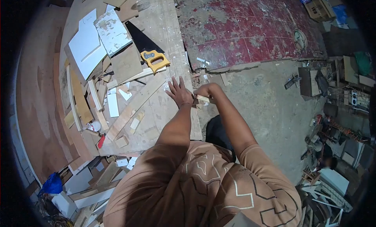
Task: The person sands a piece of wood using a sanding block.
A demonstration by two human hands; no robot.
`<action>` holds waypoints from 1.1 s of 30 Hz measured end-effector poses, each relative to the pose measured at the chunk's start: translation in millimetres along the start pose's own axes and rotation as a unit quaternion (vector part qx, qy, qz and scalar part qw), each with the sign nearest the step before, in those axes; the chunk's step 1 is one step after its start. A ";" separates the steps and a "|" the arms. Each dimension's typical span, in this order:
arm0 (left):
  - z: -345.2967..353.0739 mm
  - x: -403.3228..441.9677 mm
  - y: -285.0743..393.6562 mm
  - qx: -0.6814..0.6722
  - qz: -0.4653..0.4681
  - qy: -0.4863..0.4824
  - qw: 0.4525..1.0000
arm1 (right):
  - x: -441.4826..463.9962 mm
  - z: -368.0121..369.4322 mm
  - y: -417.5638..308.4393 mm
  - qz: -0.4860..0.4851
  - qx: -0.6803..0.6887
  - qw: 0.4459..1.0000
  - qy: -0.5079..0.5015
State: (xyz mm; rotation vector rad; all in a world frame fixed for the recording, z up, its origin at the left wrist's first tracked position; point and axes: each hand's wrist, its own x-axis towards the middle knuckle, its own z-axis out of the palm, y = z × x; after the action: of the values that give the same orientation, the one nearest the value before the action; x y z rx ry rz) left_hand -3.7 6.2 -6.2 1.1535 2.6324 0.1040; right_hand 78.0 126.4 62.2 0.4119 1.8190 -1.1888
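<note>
My left hand lies on the right edge of the wooden workbench, its fingers spread and pointing away from me. Just right of it, past the bench edge, my right hand is bent over with its fingers curled beside a short light piece of wood. What those fingers grip is hidden by the hand. A handsaw with a yellow handle and a dark blade rests on the bench beyond my left hand. Left of the hands, a long wooden strip lies diagonally.
White boards, a paint-marked panel and several wood offcuts lie on the bench's left side. Beyond stands a red tiled surface. Scrap wood lies below left; at the far lower right are a person and a pale panel.
</note>
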 end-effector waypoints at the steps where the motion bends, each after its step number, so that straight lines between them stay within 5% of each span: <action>1: -1.9 0.1 2.0 0.001 -0.001 0.013 1.000 | 16.0 9.4 15.0 0.002 0.006 0.999 0.033; 7: 2.1 0.9 0.7 0.005 0.002 0.023 1.000 | -23.4 25.3 5.2 -0.009 0.021 0.998 0.064; 9: 0.6 2.1 1.2 0.003 0.002 0.021 1.000 | -46.1 29.8 -14.5 0.121 0.205 0.962 0.134; 16: -8.1 -1.7 4.6 -0.028 -0.002 0.020 0.999 | -5.8 35.2 11.6 0.117 0.363 0.906 0.182; 18: -9.2 0.4 3.7 -0.022 -0.002 0.015 1.000 | -29.5 24.9 12.0 0.127 0.397 0.905 0.084; 20: -6.3 -1.7 3.1 -0.018 -0.007 0.004 1.000 | -28.0 18.5 21.0 0.168 0.401 0.896 0.092; 22: -1.9 -0.7 0.4 -0.032 0.008 0.027 0.999 | -6.1 12.1 41.4 0.047 0.459 0.885 -0.067; 23: -0.5 0.7 0.1 -0.032 0.007 0.029 0.999 | -12.3 8.1 37.7 0.101 0.492 0.864 -0.047; 26: 1.7 -0.8 -1.6 -0.014 0.011 0.024 1.000 | 25.9 19.5 51.6 0.098 0.406 0.908 -0.017; 27: 0.4 -1.5 -0.7 -0.013 0.010 0.021 1.000 | 15.4 17.1 43.3 0.008 0.262 0.965 0.003; 30: -2.8 2.8 2.3 -0.003 0.011 0.015 1.000 | -23.0 31.7 22.8 0.138 0.436 0.888 0.052; 33: 2.7 -0.9 -3.9 0.007 0.013 0.011 1.000 | -18.4 46.5 39.5 0.099 0.454 0.882 0.080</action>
State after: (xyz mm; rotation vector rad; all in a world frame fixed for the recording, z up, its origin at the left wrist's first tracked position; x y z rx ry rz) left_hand -5.1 2.7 -9.3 1.1991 2.6410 0.1050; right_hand 137.9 109.2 48.9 1.2199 1.1883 -1.8503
